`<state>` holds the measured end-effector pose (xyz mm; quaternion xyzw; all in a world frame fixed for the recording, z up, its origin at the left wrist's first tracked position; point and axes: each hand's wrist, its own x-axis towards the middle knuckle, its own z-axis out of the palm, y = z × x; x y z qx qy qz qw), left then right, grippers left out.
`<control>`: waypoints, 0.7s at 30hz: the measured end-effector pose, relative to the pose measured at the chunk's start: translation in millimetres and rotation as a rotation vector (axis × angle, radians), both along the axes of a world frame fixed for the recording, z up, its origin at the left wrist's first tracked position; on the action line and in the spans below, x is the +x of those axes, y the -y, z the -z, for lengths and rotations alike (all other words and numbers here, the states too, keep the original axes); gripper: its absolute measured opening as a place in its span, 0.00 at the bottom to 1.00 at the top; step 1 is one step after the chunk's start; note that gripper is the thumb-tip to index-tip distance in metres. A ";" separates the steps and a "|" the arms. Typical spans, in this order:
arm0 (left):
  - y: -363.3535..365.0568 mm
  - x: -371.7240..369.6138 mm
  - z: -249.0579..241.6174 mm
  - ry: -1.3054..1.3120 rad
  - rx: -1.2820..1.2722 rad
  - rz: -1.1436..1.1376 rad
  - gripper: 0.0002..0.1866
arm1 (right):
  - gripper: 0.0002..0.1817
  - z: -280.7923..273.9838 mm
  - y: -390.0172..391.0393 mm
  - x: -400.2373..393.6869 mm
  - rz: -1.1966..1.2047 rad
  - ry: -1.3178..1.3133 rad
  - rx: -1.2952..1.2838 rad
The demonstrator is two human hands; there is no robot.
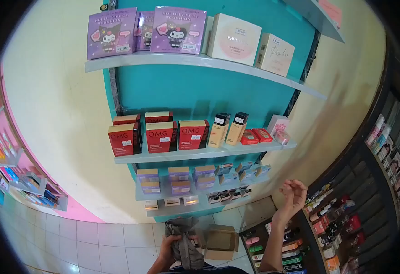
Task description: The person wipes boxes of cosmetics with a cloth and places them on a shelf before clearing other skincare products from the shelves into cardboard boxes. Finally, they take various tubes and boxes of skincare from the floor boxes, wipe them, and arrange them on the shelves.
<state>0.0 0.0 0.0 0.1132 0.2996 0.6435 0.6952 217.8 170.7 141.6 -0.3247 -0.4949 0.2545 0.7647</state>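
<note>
My left hand [167, 249] is low in the view, closed around a bunched grey cloth [185, 244] that hangs in front of my body. Raised at the right is my right hand [293, 195], its fingers loosely bent and nothing visible in them. It is apart from the shelves, beside the right end of the lower ones. Just right of the cloth, an open cardboard box [221, 243] stands on the tiled floor.
On wall shelves are purple cushion boxes [179, 31], red OMG boxes [161, 137], foundation boxes [218, 130] and small lilac boxes [180, 180]. The middle shelf edge [200, 154] juts forward. A dark rack [295, 237] of cosmetics stands right; a pink display [24, 169] stands left.
</note>
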 end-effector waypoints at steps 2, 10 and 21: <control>-2.6 -0.2 -7.3 -0.078 -0.042 -0.051 0.31 | 0.08 3.9 -1.3 1.3 0.009 -0.017 -0.017; 8.4 -16.7 -9.7 -0.054 0.016 -0.038 0.31 | 0.08 3.0 13.2 -4.0 0.034 -0.041 -0.047; 5.7 -11.8 -1.4 -0.061 -0.005 -0.054 0.31 | 0.07 11.3 16.6 6.4 0.025 0.011 -0.068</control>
